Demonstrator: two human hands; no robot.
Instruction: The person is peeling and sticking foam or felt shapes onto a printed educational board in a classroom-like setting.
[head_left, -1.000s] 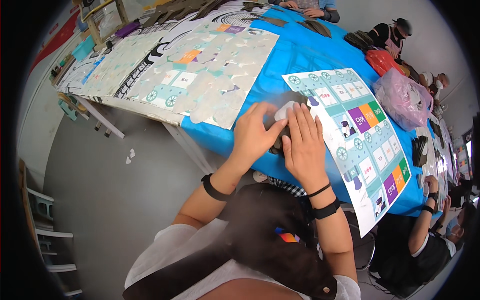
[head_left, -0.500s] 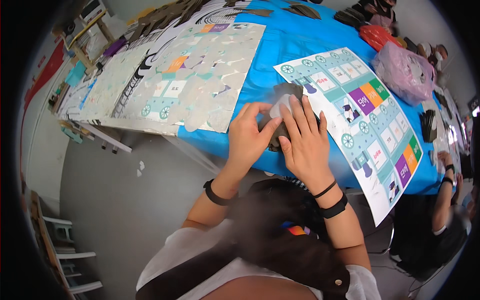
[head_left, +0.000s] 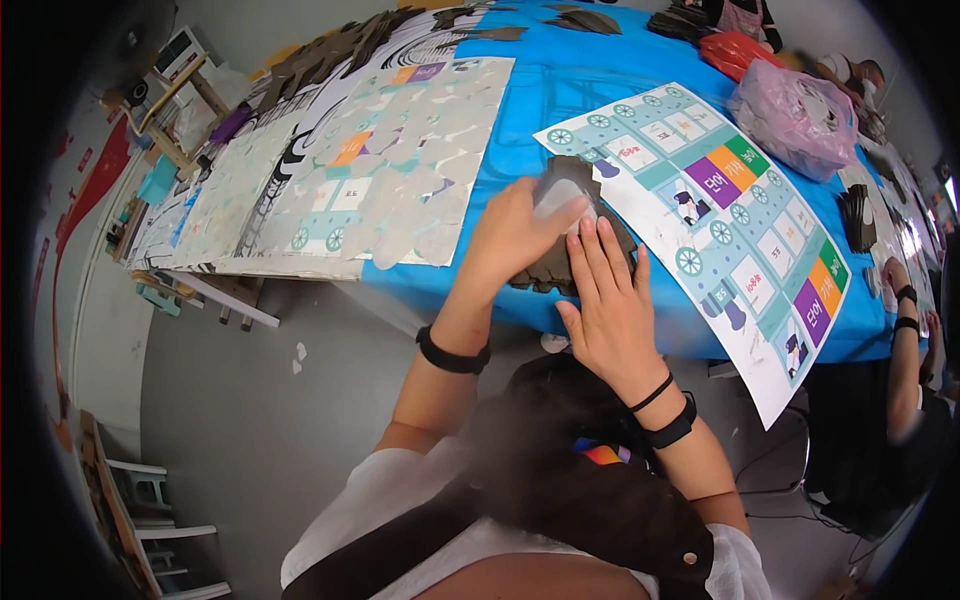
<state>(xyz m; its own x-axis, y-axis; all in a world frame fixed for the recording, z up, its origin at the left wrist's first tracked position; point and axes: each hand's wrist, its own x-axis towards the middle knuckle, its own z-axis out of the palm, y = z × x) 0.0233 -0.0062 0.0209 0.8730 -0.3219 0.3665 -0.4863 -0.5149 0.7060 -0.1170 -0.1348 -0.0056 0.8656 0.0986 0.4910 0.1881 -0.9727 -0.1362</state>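
Observation:
My left hand pinches a thin whitish piece between thumb and fingers, partly lifted above a dark brown-grey, jagged-edged flat piece near the table's front edge. Flat on that dark piece lies my right hand, fingers stretched out, its fingertips beside the whitish piece. Both hands hide much of the dark piece, so I cannot tell whether it is one layer or a pile. Just right of it lies a printed sheet with teal wheels and coloured boxes.
A similar sheet at left carries several overlapping pale rounded pieces. Dark flat pieces are heaped at the far left. A pink plastic bag and a red bag stand at back right. Another person's arm shows at right.
My left hand has turned and moved slightly up, raising the whitish piece. My right hand has slid a little down, uncovering more of the dark piece. The whole view has shifted slightly.

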